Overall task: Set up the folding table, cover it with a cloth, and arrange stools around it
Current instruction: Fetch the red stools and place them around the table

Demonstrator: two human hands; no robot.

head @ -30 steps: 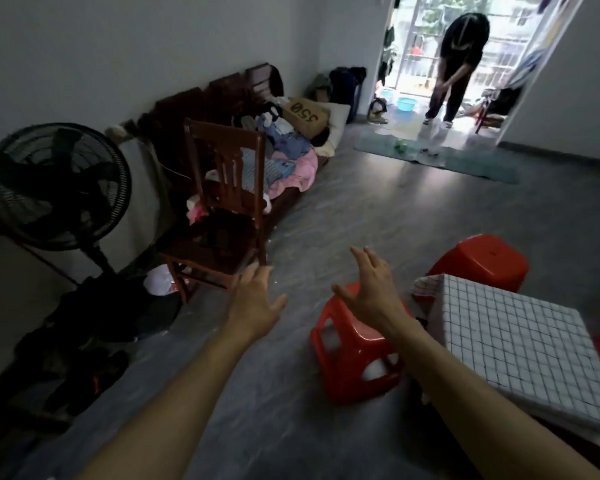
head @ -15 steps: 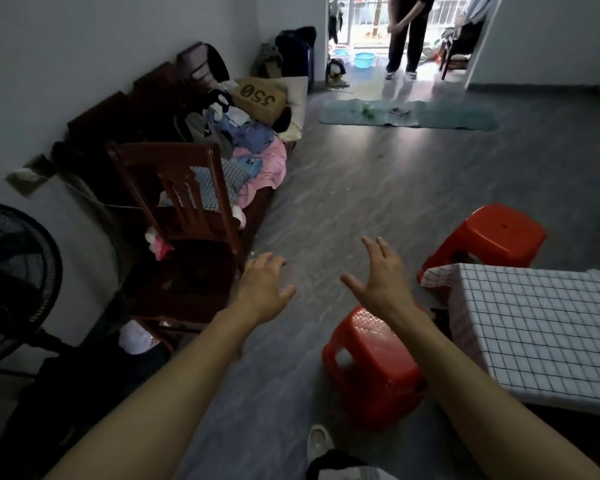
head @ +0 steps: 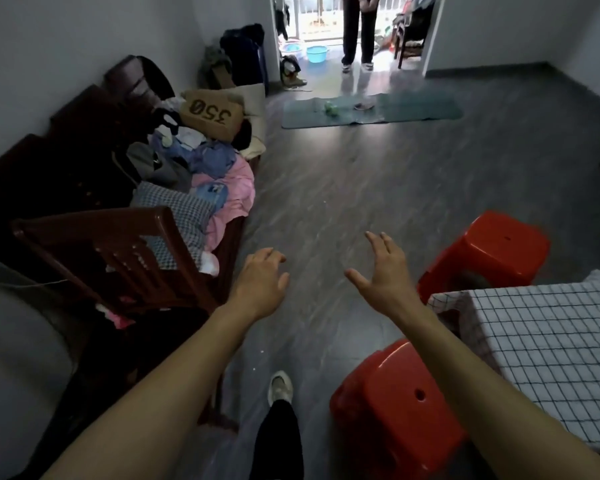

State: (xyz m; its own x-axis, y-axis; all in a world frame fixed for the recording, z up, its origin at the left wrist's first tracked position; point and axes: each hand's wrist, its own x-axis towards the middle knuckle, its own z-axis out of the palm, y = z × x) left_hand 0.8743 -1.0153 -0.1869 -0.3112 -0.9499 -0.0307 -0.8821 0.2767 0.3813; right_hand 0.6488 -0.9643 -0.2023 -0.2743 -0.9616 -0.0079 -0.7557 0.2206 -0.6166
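The table (head: 548, 344) stands at the right, covered by a white cloth with a dark grid. One red plastic stool (head: 395, 407) sits by its near left corner, partly under my right forearm. A second red stool (head: 485, 251) stands at its far left corner. My left hand (head: 262, 284) and my right hand (head: 385, 271) are both stretched out above the bare floor, fingers apart, holding nothing. Neither hand touches a stool or the table.
A dark wooden chair (head: 118, 261) stands at the left, close to my left arm. Behind it a wooden bench (head: 84, 147) is piled with clothes and a cardboard box. A person (head: 359, 29) stands in the far doorway, beyond a green mat (head: 371, 110). My foot (head: 280, 388) is on the floor.
The view has swung right and moved forward: the fan has left the frame, and the chair and stools have come nearer. Both hands stay open and outstretched.
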